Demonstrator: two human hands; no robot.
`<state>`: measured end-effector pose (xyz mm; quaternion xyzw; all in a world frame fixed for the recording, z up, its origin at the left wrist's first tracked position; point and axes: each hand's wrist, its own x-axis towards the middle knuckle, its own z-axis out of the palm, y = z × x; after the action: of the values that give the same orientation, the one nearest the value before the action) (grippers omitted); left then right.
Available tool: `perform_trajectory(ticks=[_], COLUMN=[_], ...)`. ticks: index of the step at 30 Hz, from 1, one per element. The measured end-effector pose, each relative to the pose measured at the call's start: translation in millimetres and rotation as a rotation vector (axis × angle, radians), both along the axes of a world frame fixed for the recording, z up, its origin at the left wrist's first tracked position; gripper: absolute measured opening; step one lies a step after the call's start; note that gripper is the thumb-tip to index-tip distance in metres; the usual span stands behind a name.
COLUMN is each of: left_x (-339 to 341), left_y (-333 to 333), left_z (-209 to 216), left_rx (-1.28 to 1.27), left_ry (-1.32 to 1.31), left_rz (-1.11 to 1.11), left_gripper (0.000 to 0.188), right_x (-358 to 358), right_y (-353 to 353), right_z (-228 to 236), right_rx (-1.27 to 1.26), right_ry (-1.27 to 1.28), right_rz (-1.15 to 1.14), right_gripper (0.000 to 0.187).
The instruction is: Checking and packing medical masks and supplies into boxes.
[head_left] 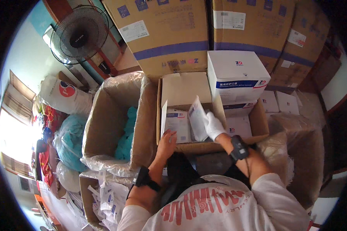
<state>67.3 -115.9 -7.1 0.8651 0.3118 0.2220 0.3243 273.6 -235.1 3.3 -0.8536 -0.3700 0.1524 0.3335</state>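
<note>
An open white box [164,117] with raised flaps stands inside a brown carton [196,146] in front of me. Flat white packets [177,124] with blue print fill its left part. My left hand [167,144], bare, is at the box's near left corner, its fingers curled over the rim; the fingertips are partly hidden. My right hand [215,127], in a white glove, grips a bundle of white packets [197,120]. The bundle is tilted upright, just right of the packets in the box. How many packets it holds I cannot tell.
To the left, a plastic-lined carton [104,115] holds teal material [126,136]. Below it, another carton holds loose packets [112,198]. Closed white boxes [238,71] are stacked at right, beside a lined carton [304,154]. Tall cartons [162,34] and a fan [79,36] stand behind.
</note>
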Motion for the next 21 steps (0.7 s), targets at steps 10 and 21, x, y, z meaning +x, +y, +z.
perform_trajectory(ticks=[10,21], left_x=[60,37], left_y=[-43,-62], left_z=[157,136], left_rx=[0.38,0.187], left_ry=[0.184,0.103], left_rz=[-0.579,-0.703], left_gripper=[0.023,0.017], right_x=[-2,-10], right_y=[-60,-75], right_z=[148,138], right_rx=[0.023,-0.293], right_ry=[-0.119,0.031], right_rz=[0.713,0.927], right_gripper=[0.027,0.034])
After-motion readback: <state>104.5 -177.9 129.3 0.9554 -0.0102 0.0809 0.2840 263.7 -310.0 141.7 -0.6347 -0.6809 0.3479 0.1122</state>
